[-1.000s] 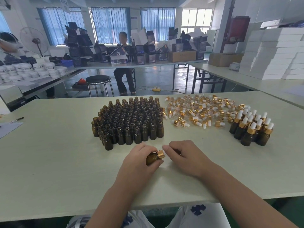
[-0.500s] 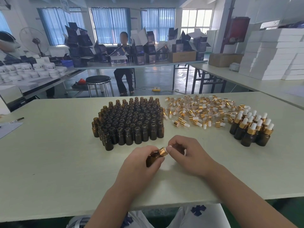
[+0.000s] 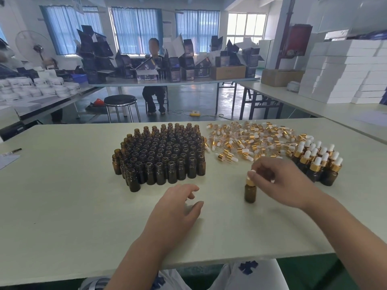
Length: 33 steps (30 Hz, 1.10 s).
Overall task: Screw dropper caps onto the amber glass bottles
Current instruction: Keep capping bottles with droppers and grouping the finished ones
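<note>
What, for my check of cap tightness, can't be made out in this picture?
Head view:
- The dropper cap on the held bottle: the right hand covers most of it, so its seating is hidden.
- The capped bottles: rear ones are masked by front ones.
- Print on the far dark boxes: too small.

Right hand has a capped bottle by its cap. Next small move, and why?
Probably carry the capped bottle right and set it with the finished group. The right hand has a grip on its gold cap, which looks seated. The bottle stands upright, apart from both clusters. The left hand is open near the uncapped bottles.
</note>
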Available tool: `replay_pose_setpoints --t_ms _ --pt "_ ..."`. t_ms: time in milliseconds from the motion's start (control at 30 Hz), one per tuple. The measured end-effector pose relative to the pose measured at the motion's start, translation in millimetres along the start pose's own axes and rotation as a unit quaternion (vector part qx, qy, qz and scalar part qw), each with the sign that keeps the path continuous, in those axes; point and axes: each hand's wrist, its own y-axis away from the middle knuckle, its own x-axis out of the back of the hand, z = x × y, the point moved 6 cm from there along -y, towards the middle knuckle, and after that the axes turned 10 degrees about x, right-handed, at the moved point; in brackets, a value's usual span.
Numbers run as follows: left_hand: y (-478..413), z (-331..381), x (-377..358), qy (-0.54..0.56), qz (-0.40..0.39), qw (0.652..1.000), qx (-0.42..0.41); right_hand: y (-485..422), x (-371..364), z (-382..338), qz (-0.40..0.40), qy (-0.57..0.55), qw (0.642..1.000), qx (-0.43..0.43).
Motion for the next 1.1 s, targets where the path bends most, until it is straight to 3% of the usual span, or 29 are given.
replay_pose_setpoints --t_ms 133,600,1100 --pt "0 -1 0 0.000 -0.002 1.000 -0.001 9 27 18 0.002 0.049 0.999 -0.022" --pt "-1 0 -4 -0.026 -0.002 0.999 -0.033 66 101 104 0.028 0.147 0.962 -0.228" --pt "-1 1 -4 -0.027 -0.009 0.999 -0.022 66 104 128 0.020 0.181 0.953 -0.242"
